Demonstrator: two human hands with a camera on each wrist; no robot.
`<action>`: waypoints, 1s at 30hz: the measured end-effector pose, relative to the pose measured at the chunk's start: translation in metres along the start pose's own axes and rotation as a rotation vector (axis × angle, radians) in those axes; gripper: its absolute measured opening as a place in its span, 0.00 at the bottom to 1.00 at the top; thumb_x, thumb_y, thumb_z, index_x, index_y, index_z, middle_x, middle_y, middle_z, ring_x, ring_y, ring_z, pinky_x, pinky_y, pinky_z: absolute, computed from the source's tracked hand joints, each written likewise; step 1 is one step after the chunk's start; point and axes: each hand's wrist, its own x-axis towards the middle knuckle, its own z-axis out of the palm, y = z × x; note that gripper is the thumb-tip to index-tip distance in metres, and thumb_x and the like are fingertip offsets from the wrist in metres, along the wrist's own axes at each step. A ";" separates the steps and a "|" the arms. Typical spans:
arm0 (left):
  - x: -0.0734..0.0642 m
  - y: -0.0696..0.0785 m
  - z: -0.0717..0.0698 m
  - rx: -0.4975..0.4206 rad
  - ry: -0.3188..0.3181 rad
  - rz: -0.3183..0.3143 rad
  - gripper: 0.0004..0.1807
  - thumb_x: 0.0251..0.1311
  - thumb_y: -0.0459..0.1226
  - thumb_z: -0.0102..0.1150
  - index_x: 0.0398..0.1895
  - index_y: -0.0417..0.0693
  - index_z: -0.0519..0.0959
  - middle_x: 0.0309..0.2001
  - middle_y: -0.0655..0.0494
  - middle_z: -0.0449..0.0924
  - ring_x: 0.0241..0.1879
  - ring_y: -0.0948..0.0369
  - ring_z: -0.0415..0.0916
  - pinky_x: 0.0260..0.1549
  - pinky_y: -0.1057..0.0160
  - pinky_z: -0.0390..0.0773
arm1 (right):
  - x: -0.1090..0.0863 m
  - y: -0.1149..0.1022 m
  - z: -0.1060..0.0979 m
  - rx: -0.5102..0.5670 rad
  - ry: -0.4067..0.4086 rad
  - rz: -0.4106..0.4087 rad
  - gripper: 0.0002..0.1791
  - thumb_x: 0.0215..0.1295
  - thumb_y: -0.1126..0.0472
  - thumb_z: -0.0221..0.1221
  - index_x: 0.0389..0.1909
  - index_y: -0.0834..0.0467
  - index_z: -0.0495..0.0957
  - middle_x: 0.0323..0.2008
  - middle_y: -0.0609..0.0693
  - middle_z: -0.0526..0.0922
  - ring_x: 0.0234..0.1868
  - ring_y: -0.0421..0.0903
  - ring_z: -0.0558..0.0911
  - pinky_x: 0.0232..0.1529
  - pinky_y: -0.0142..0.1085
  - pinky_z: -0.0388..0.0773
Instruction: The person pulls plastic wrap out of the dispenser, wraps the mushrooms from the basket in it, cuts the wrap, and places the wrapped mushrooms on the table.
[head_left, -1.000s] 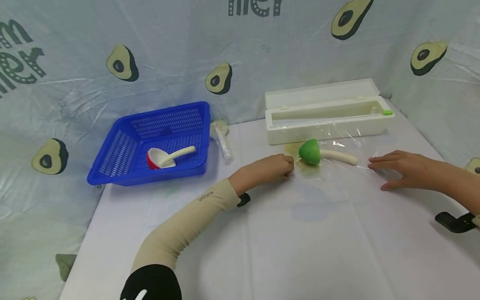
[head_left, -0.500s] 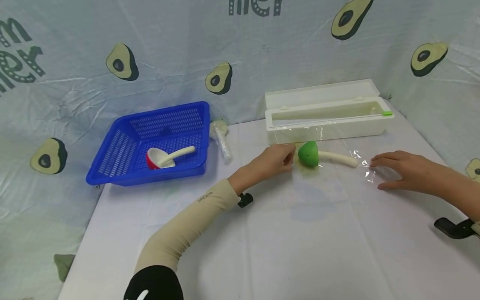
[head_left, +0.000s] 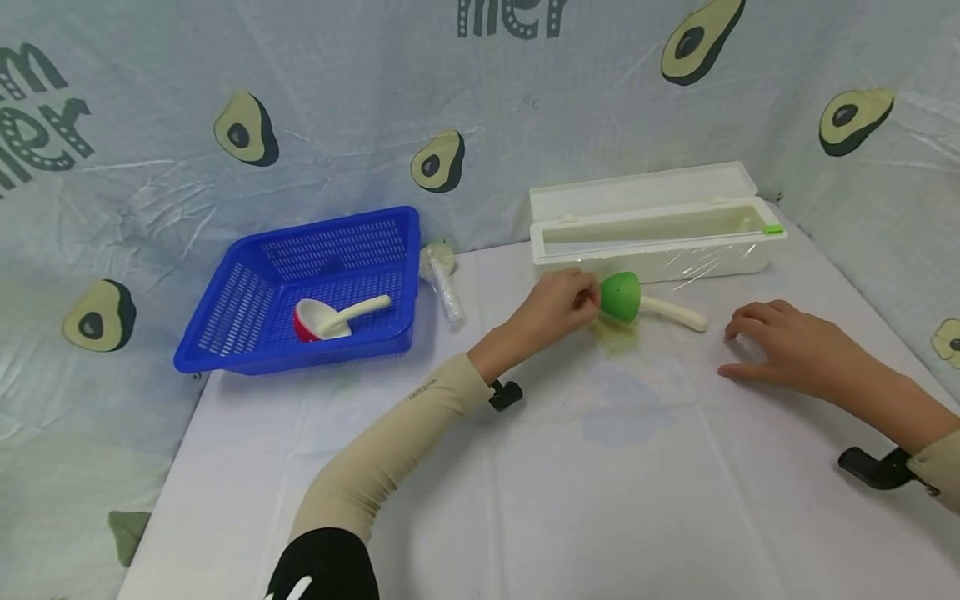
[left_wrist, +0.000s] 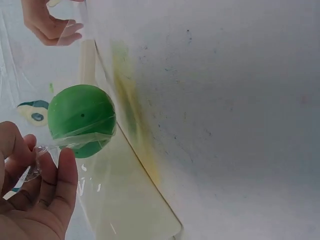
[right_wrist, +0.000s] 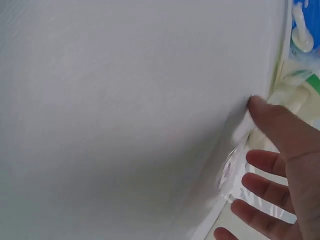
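Note:
My left hand [head_left: 551,307] pinches the edge of a sheet of clear plastic film [left_wrist: 70,141] at the ladle's bowl end. In the left wrist view the film stretches across the rounded green bowl. This ladle [head_left: 621,297] lies bowl to the left, its cream handle pointing right toward my right hand [head_left: 787,346]. That hand is held over the table just past the handle's end, fingers spread and loosely bent. Crinkled film shows near its fingertips in the right wrist view. Directly behind the ladle stands a long white film dispenser box [head_left: 652,262], lid raised.
A blue basket [head_left: 225,350] at the left holds a red and white ladle [head_left: 322,319]. Beside it lies another ladle wrapped in film [head_left: 447,292]. A yellow stain [head_left: 617,335] marks the white tablecloth [head_left: 600,500]. An avocado-print sheet [head_left: 337,100] hangs behind.
My left hand has risen and moved toward the back, bringing the film's edge up to the green bowl. My right hand has shifted slightly left. The ladle's handle end has moved a little left.

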 end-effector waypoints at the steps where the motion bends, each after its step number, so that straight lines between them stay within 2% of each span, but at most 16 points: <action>1: 0.000 0.001 0.000 -0.003 0.003 -0.002 0.08 0.62 0.26 0.55 0.33 0.44 0.82 0.32 0.55 0.78 0.31 0.63 0.71 0.30 0.74 0.70 | 0.000 -0.002 0.001 -0.005 0.042 -0.042 0.20 0.52 0.45 0.76 0.39 0.52 0.82 0.49 0.54 0.81 0.50 0.58 0.78 0.35 0.53 0.81; 3: 0.001 0.002 -0.001 -0.007 0.004 -0.012 0.06 0.62 0.27 0.56 0.33 0.44 0.82 0.32 0.54 0.78 0.31 0.63 0.71 0.30 0.74 0.70 | 0.001 -0.004 0.002 -0.020 0.127 -0.137 0.13 0.51 0.56 0.77 0.33 0.50 0.82 0.43 0.52 0.82 0.44 0.54 0.80 0.34 0.49 0.81; 5: 0.001 0.002 -0.001 -0.010 0.000 -0.021 0.05 0.62 0.27 0.58 0.34 0.43 0.83 0.33 0.54 0.79 0.32 0.63 0.72 0.31 0.74 0.71 | 0.002 -0.004 0.004 -0.025 0.187 -0.209 0.13 0.48 0.64 0.77 0.28 0.49 0.81 0.38 0.49 0.82 0.38 0.51 0.81 0.31 0.46 0.80; 7: 0.001 0.002 -0.001 -0.009 -0.012 -0.026 0.05 0.62 0.28 0.59 0.36 0.43 0.83 0.34 0.53 0.80 0.33 0.63 0.73 0.32 0.74 0.72 | 0.002 -0.004 0.003 -0.025 0.224 -0.245 0.15 0.46 0.69 0.75 0.27 0.50 0.80 0.35 0.47 0.82 0.35 0.48 0.81 0.31 0.44 0.80; 11: -0.001 0.000 -0.002 -0.022 -0.031 -0.035 0.04 0.67 0.30 0.61 0.41 0.41 0.84 0.38 0.52 0.81 0.37 0.62 0.76 0.36 0.74 0.73 | 0.001 -0.002 -0.004 0.000 0.230 -0.196 0.14 0.48 0.70 0.73 0.31 0.53 0.79 0.35 0.46 0.81 0.33 0.44 0.78 0.28 0.40 0.78; 14: -0.002 -0.002 -0.003 -0.039 -0.012 -0.044 0.05 0.71 0.33 0.60 0.44 0.42 0.83 0.43 0.52 0.80 0.43 0.61 0.77 0.41 0.73 0.75 | 0.001 -0.002 -0.012 0.029 0.221 -0.148 0.13 0.51 0.70 0.70 0.34 0.54 0.79 0.36 0.46 0.82 0.33 0.44 0.78 0.29 0.40 0.78; 17: 0.001 -0.005 -0.003 -0.064 0.018 -0.032 0.06 0.74 0.35 0.56 0.47 0.41 0.79 0.50 0.51 0.79 0.52 0.59 0.77 0.50 0.71 0.75 | 0.004 0.000 -0.019 0.061 0.216 -0.126 0.12 0.54 0.70 0.68 0.38 0.56 0.79 0.38 0.46 0.83 0.34 0.47 0.81 0.33 0.43 0.81; 20: 0.007 -0.011 -0.002 -0.140 0.017 -0.009 0.06 0.78 0.36 0.49 0.47 0.41 0.71 0.59 0.49 0.79 0.59 0.58 0.76 0.55 0.70 0.74 | 0.008 0.003 -0.024 0.120 0.229 -0.109 0.12 0.58 0.70 0.67 0.42 0.58 0.79 0.41 0.49 0.86 0.37 0.51 0.85 0.36 0.46 0.84; 21: 0.010 -0.013 0.000 -0.180 0.013 -0.004 0.05 0.79 0.36 0.46 0.47 0.42 0.68 0.62 0.49 0.78 0.54 0.60 0.78 0.52 0.71 0.74 | 0.010 0.004 -0.025 0.151 0.235 -0.097 0.11 0.60 0.70 0.66 0.42 0.58 0.79 0.42 0.49 0.86 0.37 0.51 0.86 0.37 0.42 0.84; 23: 0.016 -0.017 0.004 -0.255 0.010 0.007 0.05 0.81 0.36 0.40 0.46 0.42 0.63 0.66 0.48 0.76 0.37 0.64 0.77 0.40 0.73 0.73 | 0.015 0.008 -0.026 0.234 0.254 -0.087 0.09 0.65 0.70 0.63 0.44 0.57 0.78 0.46 0.47 0.86 0.40 0.43 0.86 0.39 0.31 0.82; 25: 0.022 -0.020 0.007 -0.303 0.022 0.001 0.06 0.82 0.37 0.36 0.46 0.43 0.60 0.66 0.49 0.77 0.24 0.66 0.62 0.30 0.71 0.66 | 0.021 0.011 -0.027 0.340 0.254 -0.069 0.06 0.72 0.68 0.58 0.45 0.56 0.76 0.50 0.41 0.85 0.45 0.33 0.84 0.43 0.21 0.76; 27: 0.025 -0.020 0.008 -0.326 0.051 -0.017 0.07 0.82 0.39 0.34 0.46 0.44 0.59 0.64 0.50 0.79 0.22 0.64 0.48 0.26 0.68 0.58 | 0.026 0.011 -0.029 0.483 0.247 -0.079 0.02 0.77 0.67 0.52 0.45 0.59 0.72 0.51 0.34 0.83 0.49 0.26 0.80 0.46 0.15 0.70; 28: 0.027 -0.019 0.008 -0.319 0.070 -0.025 0.07 0.82 0.39 0.34 0.47 0.45 0.59 0.62 0.51 0.81 0.22 0.63 0.49 0.25 0.68 0.58 | 0.028 0.011 -0.029 0.549 0.241 -0.080 0.02 0.79 0.67 0.49 0.45 0.60 0.69 0.51 0.31 0.83 0.50 0.23 0.78 0.47 0.14 0.70; 30: 0.030 -0.016 0.007 -0.310 0.114 -0.051 0.07 0.82 0.40 0.34 0.48 0.45 0.59 0.58 0.52 0.83 0.20 0.61 0.56 0.25 0.68 0.58 | 0.032 0.010 -0.032 0.652 0.233 -0.051 0.04 0.82 0.66 0.44 0.46 0.63 0.65 0.48 0.28 0.83 0.48 0.24 0.79 0.47 0.15 0.70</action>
